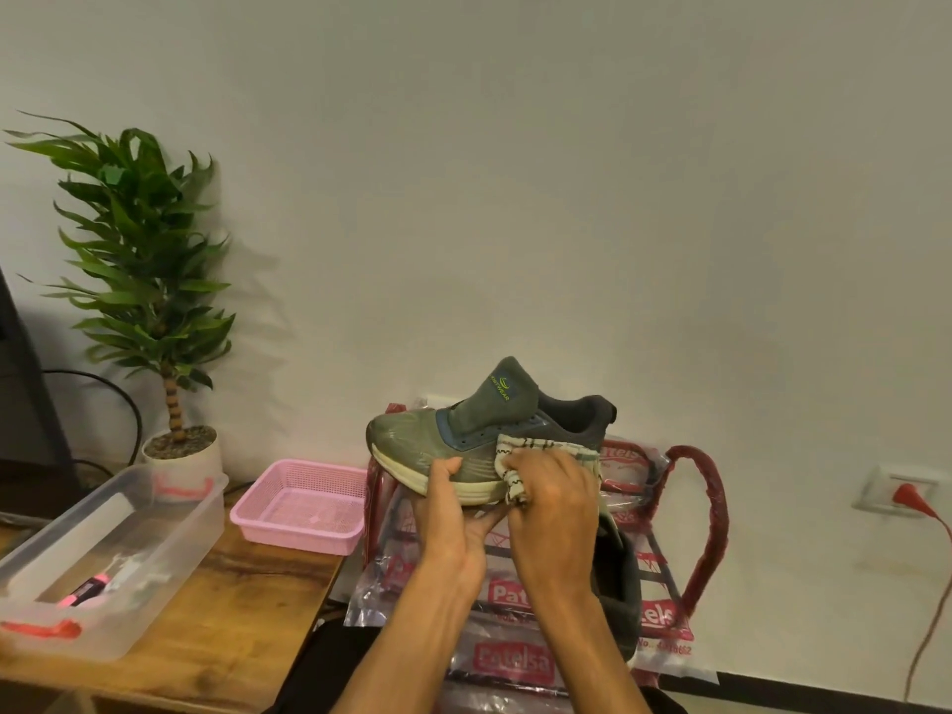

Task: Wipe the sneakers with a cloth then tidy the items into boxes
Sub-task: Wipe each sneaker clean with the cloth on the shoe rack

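An olive-green sneaker with a cream sole is held up in the air, toe pointing left. My left hand grips it from below, thumb on the side and fingers under the sole. My right hand holds a white checked cloth bunched against the sneaker's side near the heel. A second dark sneaker lies below on a clear plastic bag with red print, partly hidden by my right forearm.
A wooden table on the left carries a clear plastic box with a pink marker inside, a pink basket and a potted plant. A red plug and cord hang from a wall socket at right.
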Available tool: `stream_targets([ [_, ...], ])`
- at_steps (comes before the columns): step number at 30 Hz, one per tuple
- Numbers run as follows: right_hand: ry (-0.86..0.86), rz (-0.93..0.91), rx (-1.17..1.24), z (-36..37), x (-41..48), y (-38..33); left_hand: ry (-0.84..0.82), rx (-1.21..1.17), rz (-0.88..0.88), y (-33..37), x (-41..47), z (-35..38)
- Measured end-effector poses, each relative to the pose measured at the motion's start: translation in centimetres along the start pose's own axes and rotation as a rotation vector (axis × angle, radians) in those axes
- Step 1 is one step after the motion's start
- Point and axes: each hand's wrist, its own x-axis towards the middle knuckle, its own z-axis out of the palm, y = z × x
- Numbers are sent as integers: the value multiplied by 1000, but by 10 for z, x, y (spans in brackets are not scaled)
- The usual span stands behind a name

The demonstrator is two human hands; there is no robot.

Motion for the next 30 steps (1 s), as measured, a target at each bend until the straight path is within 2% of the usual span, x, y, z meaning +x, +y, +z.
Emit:
stream_targets([
  [5, 64, -42, 156, -3, -3, 7, -224, 48, -50, 20, -4, -8],
  [10, 23, -92, 205, -8, 7, 11, -417, 84, -78, 35, -5, -15],
  [18, -132, -126, 391, -3, 9, -2, -484, 218, -163, 42, -5, -15],
  [21, -172, -146, 400, -6, 12, -4, -529, 145, -201, 43, -6, -21],
  [26, -304, -177, 470, -20, 14, 9, -712, -57, -352, 48, 0, -38],
  [30, -354, -105, 549, -29, 18, 25, -575, 6, -432, 52, 4, -44],
])
